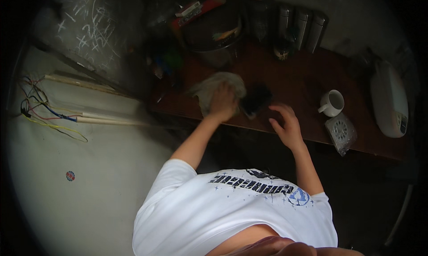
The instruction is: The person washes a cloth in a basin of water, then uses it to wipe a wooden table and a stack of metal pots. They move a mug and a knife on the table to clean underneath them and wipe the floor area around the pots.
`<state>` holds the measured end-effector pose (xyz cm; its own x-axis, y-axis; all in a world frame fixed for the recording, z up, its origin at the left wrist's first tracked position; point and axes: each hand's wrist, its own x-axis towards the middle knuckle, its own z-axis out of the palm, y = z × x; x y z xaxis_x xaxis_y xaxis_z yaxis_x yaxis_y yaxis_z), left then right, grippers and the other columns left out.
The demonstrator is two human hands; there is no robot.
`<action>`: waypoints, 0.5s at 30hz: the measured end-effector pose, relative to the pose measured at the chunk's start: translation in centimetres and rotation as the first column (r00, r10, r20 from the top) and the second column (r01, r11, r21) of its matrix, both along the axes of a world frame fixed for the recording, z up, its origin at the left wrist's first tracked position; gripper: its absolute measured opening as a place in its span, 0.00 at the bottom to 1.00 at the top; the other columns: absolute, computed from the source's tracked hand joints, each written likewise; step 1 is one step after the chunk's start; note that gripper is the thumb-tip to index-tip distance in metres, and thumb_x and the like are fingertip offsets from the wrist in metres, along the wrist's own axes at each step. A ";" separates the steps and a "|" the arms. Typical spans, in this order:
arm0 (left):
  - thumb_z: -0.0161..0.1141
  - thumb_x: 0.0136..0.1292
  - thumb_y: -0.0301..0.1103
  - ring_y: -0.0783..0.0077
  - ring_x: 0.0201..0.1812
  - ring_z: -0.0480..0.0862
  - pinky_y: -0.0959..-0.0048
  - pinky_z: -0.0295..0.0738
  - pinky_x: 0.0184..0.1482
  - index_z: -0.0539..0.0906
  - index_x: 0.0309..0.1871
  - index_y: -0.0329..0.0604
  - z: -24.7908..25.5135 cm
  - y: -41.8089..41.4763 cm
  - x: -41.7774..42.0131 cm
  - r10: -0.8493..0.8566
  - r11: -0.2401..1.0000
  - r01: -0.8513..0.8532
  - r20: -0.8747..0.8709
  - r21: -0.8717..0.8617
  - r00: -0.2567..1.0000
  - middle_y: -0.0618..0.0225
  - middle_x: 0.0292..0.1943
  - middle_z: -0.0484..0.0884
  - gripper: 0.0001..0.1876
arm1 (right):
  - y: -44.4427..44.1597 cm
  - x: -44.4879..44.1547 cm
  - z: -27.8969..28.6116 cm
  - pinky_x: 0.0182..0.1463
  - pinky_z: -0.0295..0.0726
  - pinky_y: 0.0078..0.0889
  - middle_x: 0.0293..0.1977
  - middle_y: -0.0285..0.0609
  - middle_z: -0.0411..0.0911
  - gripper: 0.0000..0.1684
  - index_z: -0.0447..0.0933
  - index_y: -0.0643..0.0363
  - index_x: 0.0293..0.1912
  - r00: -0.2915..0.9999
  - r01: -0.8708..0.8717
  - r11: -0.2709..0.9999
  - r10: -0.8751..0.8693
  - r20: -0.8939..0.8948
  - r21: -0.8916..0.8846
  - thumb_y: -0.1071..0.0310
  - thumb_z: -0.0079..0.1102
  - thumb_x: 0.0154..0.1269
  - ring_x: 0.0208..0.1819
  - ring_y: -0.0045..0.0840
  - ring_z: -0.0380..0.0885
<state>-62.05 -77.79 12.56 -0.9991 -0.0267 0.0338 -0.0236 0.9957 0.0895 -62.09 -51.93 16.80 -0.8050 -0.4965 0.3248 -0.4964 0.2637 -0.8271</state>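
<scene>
My left hand [223,102] lies palm down on a pale, crumpled cloth or thin bag [230,78] near the front edge of a dark reddish-brown table [294,78]. Its fingers are blurred, and whether they grip the material cannot be seen. Just right of the pale material sits a dark, blurred object [256,98], its kind unclear. My right hand [287,124] is beside that object at the table's front edge, thumb and fingers apart, holding nothing visible. Farther right a white mug [332,103] lies tipped, its opening in view, next to a plastic-wrapped piece with a round slotted grille [341,131].
A white appliance [389,100] stands at the table's right end. Along the back are a large dark round container [210,35], several tall metallic canisters [302,28] and a small jar [281,52]. Loose coloured wires [43,103] stick out from the wall at left.
</scene>
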 end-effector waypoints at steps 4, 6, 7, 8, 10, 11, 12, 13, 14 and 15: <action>0.52 0.63 0.38 0.52 0.69 0.52 0.60 0.50 0.68 0.63 0.62 0.33 0.1 0.2 0.5 -0.137 0.983 0.149 -0.111 0.107 0.984 0.49 0.67 0.55 0.27 | -3.5 -4.5 1.1 0.64 0.58 0.51 0.61 0.42 0.62 0.41 0.68 0.53 0.57 0.985 -0.066 0.916 0.124 -0.122 0.397 0.61 0.72 0.40 0.67 0.43 0.52; 0.52 0.63 0.38 0.50 0.69 0.52 0.59 0.50 0.68 0.63 0.63 0.33 0.0 -0.3 -0.3 -0.165 0.973 0.175 -0.075 0.154 0.983 0.48 0.67 0.55 0.27 | -4.6 -5.5 0.8 0.65 0.53 0.60 0.64 0.41 0.58 0.55 0.65 0.49 0.61 0.988 -0.106 0.838 0.151 -0.041 0.535 0.54 0.77 0.27 0.69 0.46 0.45; 0.52 0.63 0.38 0.49 0.69 0.52 0.58 0.50 0.68 0.63 0.63 0.33 -0.3 -0.4 -1.0 -0.182 0.965 0.194 -0.084 0.177 0.980 0.48 0.67 0.54 0.27 | -4.8 -5.8 0.7 0.65 0.53 0.60 0.64 0.41 0.58 0.55 0.65 0.49 0.60 0.986 -0.123 0.849 0.165 -0.036 0.513 0.54 0.77 0.26 0.69 0.46 0.46; 0.52 0.63 0.37 0.48 0.69 0.52 0.58 0.50 0.68 0.63 0.63 0.33 -0.5 -0.4 -2.0 -0.202 0.955 0.217 -0.093 0.200 0.975 0.48 0.67 0.54 0.27 | -4.8 -5.8 0.6 0.65 0.53 0.60 0.63 0.41 0.59 0.55 0.66 0.49 0.60 0.984 -0.138 0.861 0.176 -0.032 0.490 0.55 0.78 0.25 0.68 0.46 0.46; 0.51 0.63 0.37 0.48 0.68 0.53 0.58 0.51 0.67 0.63 0.62 0.32 -1.3 0.1 -4.0 -0.243 0.939 0.266 -0.128 0.218 0.962 0.47 0.67 0.54 0.27 | -4.7 -5.2 0.7 0.65 0.54 0.58 0.61 0.42 0.60 0.54 0.67 0.49 0.58 0.987 -0.119 0.855 0.157 -0.034 0.505 0.55 0.78 0.24 0.67 0.46 0.48; 0.51 0.63 0.37 0.48 0.67 0.54 0.58 0.52 0.66 0.63 0.62 0.32 -1.6 0.5 -5.2 -0.262 0.934 0.291 -0.154 0.206 0.953 0.47 0.66 0.55 0.27 | -4.4 -4.6 1.1 0.65 0.55 0.56 0.60 0.42 0.61 0.54 0.67 0.49 0.57 0.990 -0.087 0.840 0.131 -0.045 0.535 0.56 0.78 0.23 0.67 0.46 0.50; 0.51 0.63 0.37 0.48 0.67 0.55 0.58 0.53 0.66 0.63 0.62 0.32 -1.7 1.1 -6.7 -0.289 0.926 0.323 -0.183 0.196 0.940 0.47 0.66 0.55 0.26 | -4.1 -4.0 1.5 0.64 0.57 0.54 0.60 0.43 0.61 0.53 0.68 0.50 0.56 0.994 -0.046 0.822 0.096 -0.059 0.568 0.56 0.78 0.22 0.66 0.46 0.51; 0.50 0.64 0.38 0.49 0.67 0.55 0.58 0.53 0.66 0.63 0.62 0.32 -1.5 1.7 -8.3 -0.263 0.936 0.294 -0.167 0.195 0.950 0.46 0.66 0.55 0.26 | -3.8 -3.5 1.2 0.64 0.57 0.53 0.58 0.44 0.62 0.52 0.69 0.51 0.55 0.997 0.010 0.818 0.036 -0.069 0.575 0.56 0.78 0.23 0.65 0.46 0.53; 0.49 0.64 0.38 0.49 0.67 0.56 0.58 0.53 0.66 0.63 0.62 0.31 -1.1 2.3 -10.3 -0.238 0.945 0.265 -0.151 0.194 0.959 0.46 0.66 0.54 0.26 | -3.4 -3.1 0.8 0.63 0.58 0.51 0.56 0.45 0.64 0.50 0.69 0.52 0.54 0.997 0.066 0.810 -0.025 -0.079 0.583 0.56 0.78 0.23 0.64 0.45 0.55; 0.48 0.64 0.39 0.49 0.67 0.56 0.59 0.53 0.66 0.63 0.61 0.30 -0.8 2.9 -12.2 -0.217 0.951 0.241 -0.137 0.194 0.967 0.46 0.67 0.54 0.26 | -2.9 -2.8 0.5 0.62 0.59 0.50 0.55 0.46 0.65 0.49 0.69 0.53 0.53 0.992 0.127 0.796 -0.089 -0.093 0.592 0.56 0.78 0.23 0.62 0.45 0.56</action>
<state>-74.23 -74.91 11.72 -0.9692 0.1836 0.1643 0.2247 0.9323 0.2835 -64.90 -54.88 17.32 -0.8546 -0.5176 0.0409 -0.4759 0.7495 -0.4602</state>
